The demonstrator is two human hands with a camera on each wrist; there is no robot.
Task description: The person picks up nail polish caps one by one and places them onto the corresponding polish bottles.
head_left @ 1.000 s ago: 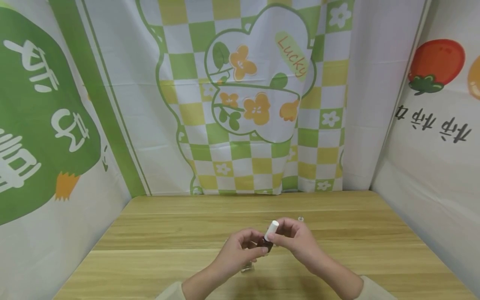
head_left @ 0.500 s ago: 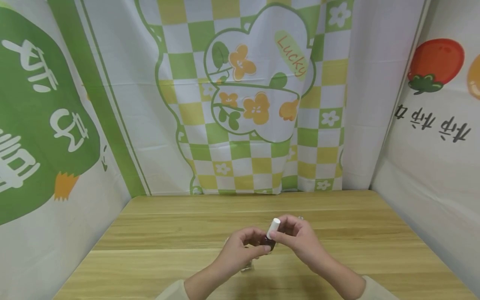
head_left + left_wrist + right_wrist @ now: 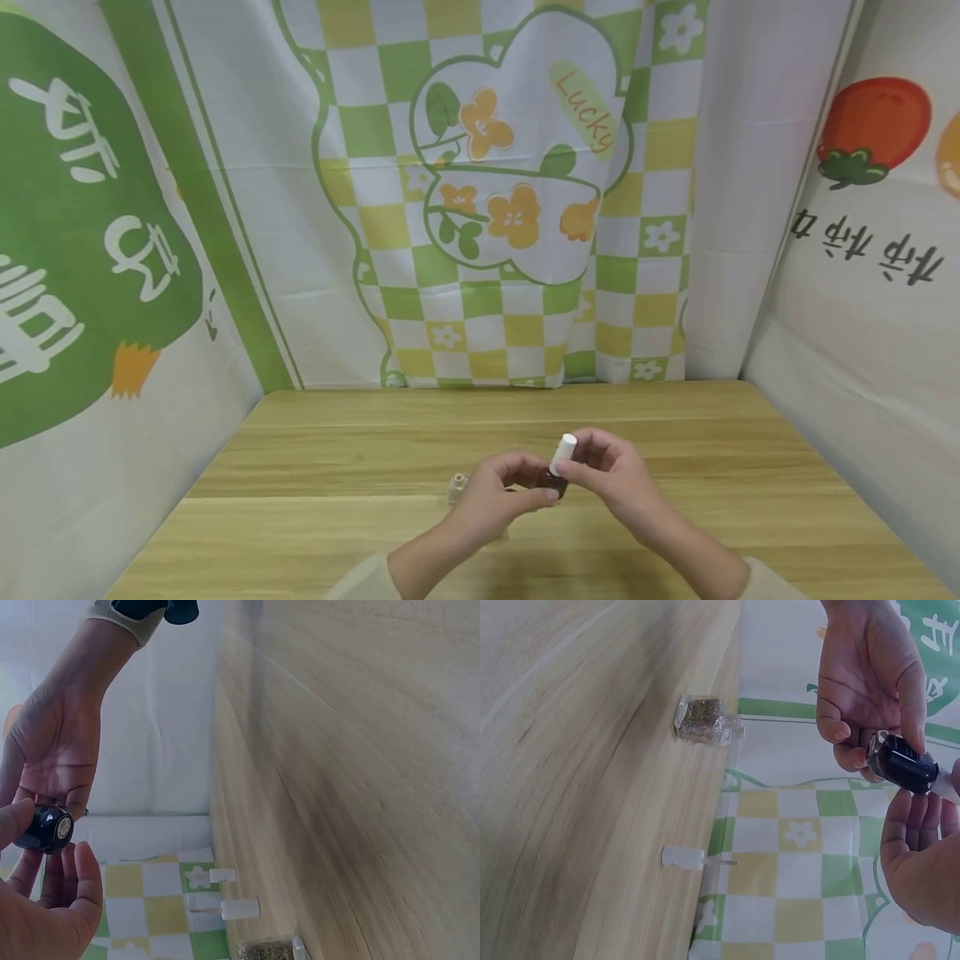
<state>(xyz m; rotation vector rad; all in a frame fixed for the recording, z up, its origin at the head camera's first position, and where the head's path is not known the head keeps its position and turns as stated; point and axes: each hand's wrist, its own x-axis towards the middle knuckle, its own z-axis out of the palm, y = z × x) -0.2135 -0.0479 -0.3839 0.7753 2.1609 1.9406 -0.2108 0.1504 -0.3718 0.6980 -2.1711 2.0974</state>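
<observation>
Above the table, my left hand (image 3: 495, 496) holds a small dark nail polish bottle (image 3: 900, 761) between thumb and fingers. My right hand (image 3: 611, 471) pinches its white cap (image 3: 564, 452), which sits at the bottle's neck. The bottle is tilted, with the cap end up and toward the right hand. In the left wrist view its round base (image 3: 64, 827) faces the camera, and the cap is hidden.
A clear glitter nail polish bottle (image 3: 703, 721) stands uncapped on the wooden table (image 3: 337, 442). A white cap with its brush upward (image 3: 682, 858) stands farther off. The left wrist view shows another white cap (image 3: 223, 875). Printed curtains (image 3: 510, 333) enclose the table.
Both hands have shifted slightly right and away with the dark bottle and its cap. The clear bottle's neck now shows beside the left hand; the small item behind the right hand is now covered.
</observation>
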